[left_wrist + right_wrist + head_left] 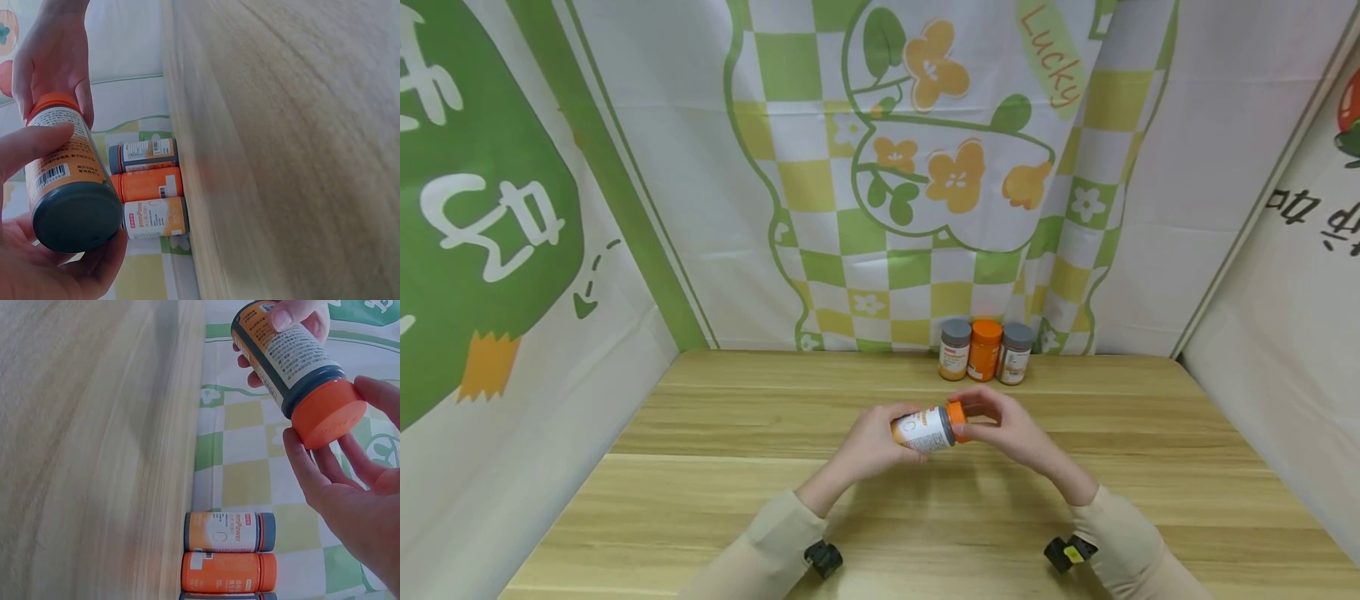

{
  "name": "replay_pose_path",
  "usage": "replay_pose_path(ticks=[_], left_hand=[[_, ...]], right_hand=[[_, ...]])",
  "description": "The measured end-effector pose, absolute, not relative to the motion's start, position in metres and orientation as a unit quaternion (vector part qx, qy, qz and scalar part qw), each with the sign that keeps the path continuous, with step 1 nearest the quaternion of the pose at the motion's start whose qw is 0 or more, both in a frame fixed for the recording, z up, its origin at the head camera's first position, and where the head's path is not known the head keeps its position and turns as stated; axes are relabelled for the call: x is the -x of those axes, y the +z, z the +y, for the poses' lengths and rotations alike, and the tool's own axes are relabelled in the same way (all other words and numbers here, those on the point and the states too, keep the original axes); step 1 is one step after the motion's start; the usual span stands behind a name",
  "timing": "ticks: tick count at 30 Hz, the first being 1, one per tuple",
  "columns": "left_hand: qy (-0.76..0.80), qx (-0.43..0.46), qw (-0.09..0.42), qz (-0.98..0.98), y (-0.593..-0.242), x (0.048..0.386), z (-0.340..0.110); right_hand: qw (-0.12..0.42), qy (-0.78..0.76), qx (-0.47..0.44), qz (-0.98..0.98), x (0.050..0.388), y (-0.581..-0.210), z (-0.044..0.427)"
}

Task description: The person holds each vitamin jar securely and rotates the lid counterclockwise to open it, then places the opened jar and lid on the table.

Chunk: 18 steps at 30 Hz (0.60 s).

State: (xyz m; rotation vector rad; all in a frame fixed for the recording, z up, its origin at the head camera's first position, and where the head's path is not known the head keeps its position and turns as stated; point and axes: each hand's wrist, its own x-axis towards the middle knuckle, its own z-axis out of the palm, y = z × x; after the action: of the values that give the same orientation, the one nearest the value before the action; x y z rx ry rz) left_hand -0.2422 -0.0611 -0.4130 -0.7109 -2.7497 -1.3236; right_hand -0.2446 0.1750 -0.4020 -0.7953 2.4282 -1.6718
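Above the middle of the table, a grey supplement bottle (922, 430) with a white and orange label is held tilted sideways. My left hand (876, 443) grips its body near the base, with the thumb across the label in the left wrist view. At the other end, my right hand (1006, 425) pinches the orange cap (329, 412) between thumb and fingers. The cap sits on the bottle's neck; whether it is screwed tight I cannot tell. The bottle's dark base (77, 216) faces the left wrist camera.
Against the back curtain stand a grey-capped bottle (955, 350), an orange bottle (984, 350) and another grey-capped bottle (1015, 353), side by side on the wooden table (760, 392). Printed cloth walls (647, 192) enclose the table at the back and both sides.
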Motion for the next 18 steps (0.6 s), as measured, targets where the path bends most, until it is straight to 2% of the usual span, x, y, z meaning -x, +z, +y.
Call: replay_pose_path(ticks=[18], left_hand=[[-0.523, 0.214, -0.113, -0.818, -0.4179, 0.2465, -0.0666]], right_hand=[[0.034, -0.559, 0.35, 0.751, 0.2453, -0.4007, 0.1787]])
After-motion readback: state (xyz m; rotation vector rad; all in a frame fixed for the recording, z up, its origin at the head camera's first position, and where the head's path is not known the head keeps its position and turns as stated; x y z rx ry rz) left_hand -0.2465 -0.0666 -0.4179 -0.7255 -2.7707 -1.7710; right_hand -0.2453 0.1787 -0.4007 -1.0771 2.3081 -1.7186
